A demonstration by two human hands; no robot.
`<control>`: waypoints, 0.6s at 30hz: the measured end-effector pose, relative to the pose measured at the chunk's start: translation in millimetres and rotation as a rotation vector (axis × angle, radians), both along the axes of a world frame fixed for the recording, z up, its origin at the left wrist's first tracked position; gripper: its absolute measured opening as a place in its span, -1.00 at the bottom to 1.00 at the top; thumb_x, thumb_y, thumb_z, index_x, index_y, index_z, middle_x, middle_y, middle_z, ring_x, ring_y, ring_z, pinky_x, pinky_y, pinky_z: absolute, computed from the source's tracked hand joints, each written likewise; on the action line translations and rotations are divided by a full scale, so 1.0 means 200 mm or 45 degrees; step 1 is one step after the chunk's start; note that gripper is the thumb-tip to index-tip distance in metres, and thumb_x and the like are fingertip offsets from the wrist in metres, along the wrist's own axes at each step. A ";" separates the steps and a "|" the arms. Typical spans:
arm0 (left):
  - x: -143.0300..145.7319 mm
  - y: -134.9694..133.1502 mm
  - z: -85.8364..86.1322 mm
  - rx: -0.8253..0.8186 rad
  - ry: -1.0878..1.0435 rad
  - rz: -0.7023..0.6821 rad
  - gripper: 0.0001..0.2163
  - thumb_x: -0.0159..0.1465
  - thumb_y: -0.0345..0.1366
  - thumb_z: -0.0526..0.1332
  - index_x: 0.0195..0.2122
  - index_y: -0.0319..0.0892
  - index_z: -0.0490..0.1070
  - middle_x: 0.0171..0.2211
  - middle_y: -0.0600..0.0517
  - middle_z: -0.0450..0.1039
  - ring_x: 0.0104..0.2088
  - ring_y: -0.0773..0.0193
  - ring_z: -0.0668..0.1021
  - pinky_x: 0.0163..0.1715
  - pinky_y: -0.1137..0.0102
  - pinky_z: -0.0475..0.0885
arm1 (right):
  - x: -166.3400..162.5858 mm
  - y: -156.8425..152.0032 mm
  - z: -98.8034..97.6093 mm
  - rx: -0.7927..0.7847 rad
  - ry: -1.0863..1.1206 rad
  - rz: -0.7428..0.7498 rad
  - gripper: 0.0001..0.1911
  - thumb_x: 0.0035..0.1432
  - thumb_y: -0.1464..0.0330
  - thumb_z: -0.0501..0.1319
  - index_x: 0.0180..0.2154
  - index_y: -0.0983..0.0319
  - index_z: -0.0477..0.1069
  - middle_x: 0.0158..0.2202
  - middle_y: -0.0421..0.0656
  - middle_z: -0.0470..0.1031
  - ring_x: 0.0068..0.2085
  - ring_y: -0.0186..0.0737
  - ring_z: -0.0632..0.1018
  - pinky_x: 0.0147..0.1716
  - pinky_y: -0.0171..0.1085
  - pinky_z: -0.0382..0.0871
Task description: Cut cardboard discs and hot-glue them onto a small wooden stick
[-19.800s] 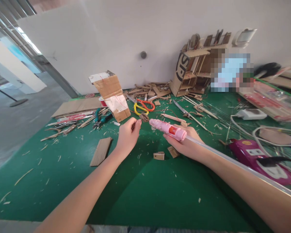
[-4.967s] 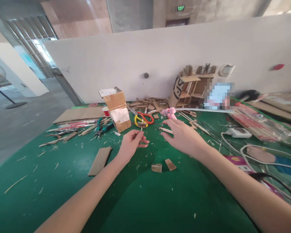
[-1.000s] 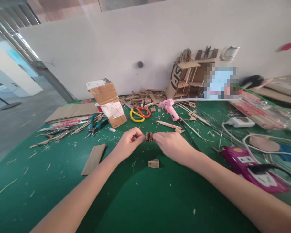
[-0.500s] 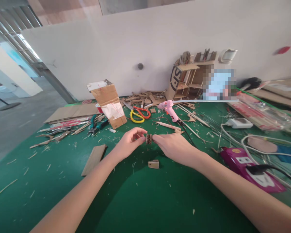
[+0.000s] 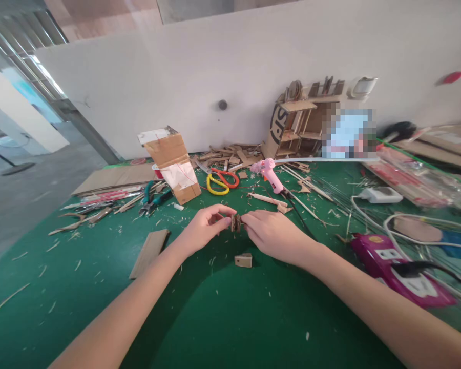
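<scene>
Above the middle of the table, a small round piece of stacked corrugated cardboard discs (image 5: 235, 222) is held up on edge between my two hands. My left hand (image 5: 208, 225) grips it from the left, thumb and fingers closed at its rim. On the other side, the fingers of my right hand (image 5: 271, 231) are pinched at a thin brown stub against the discs; the fingertips partly hide it. Below them, on the green table, lies a small cardboard block (image 5: 243, 260) with a dark hole. A flat cardboard strip (image 5: 149, 252) rests beside my left forearm.
Behind my hands are scissors (image 5: 217, 183), a pink glue gun (image 5: 272, 177) and a folded cardboard piece (image 5: 172, 166). Pliers (image 5: 149, 200) lie left. A purple power strip (image 5: 401, 271) with cables sits right. A cardboard shelf (image 5: 292, 128) stands against the wall.
My right hand's fingers have shifted slightly and curl more, a little away from the discs. The cardboard piece has turned a little. My left hand stays almost in place.
</scene>
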State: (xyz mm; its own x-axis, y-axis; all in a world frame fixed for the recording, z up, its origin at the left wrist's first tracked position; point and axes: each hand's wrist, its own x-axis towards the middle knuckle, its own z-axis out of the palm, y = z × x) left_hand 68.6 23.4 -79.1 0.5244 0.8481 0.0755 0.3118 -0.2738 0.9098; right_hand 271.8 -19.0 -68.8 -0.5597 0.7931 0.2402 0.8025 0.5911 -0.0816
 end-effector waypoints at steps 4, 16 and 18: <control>0.00 0.01 -0.03 -0.043 -0.106 -0.032 -0.61 0.22 -0.10 0.19 0.03 -0.15 0.34 -0.17 -0.05 0.43 -0.33 0.30 0.44 -0.42 0.44 0.35 | -0.01 -0.01 -0.01 0.018 -0.035 0.000 -0.80 0.26 0.45 -0.06 -0.35 0.27 0.29 -0.45 -0.17 0.41 -0.50 -0.34 0.34 -0.55 -0.28 -0.11; -0.01 0.05 -0.06 -0.018 -0.546 0.391 -0.77 0.17 -0.19 0.26 -0.21 -0.19 0.38 -0.34 0.06 0.32 -0.44 0.42 0.38 -0.51 0.51 0.27 | 0.00 0.00 0.01 0.078 -0.098 -0.082 -0.84 0.17 0.50 -0.05 -0.39 0.24 0.26 -0.56 -0.23 0.34 -0.60 -0.37 0.20 -0.61 -0.28 -0.23; -0.01 0.06 -0.06 -0.011 -0.571 0.458 -0.80 0.15 -0.20 0.28 -0.31 -0.21 0.37 -0.47 0.11 0.31 -0.52 0.45 0.35 -0.53 0.51 0.24 | 0.00 0.00 0.01 0.058 -0.109 -0.089 -0.84 0.17 0.50 -0.05 -0.39 0.23 0.25 -0.58 -0.24 0.33 -0.61 -0.37 0.19 -0.61 -0.28 -0.23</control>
State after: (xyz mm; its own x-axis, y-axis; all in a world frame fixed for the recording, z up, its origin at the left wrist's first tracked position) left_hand 66.8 35.5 -91.9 0.1209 0.9689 0.2159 -0.0327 -0.2135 0.9764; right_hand 271.9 -19.5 -66.2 -0.5233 0.8202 0.2309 0.8448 0.5349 0.0146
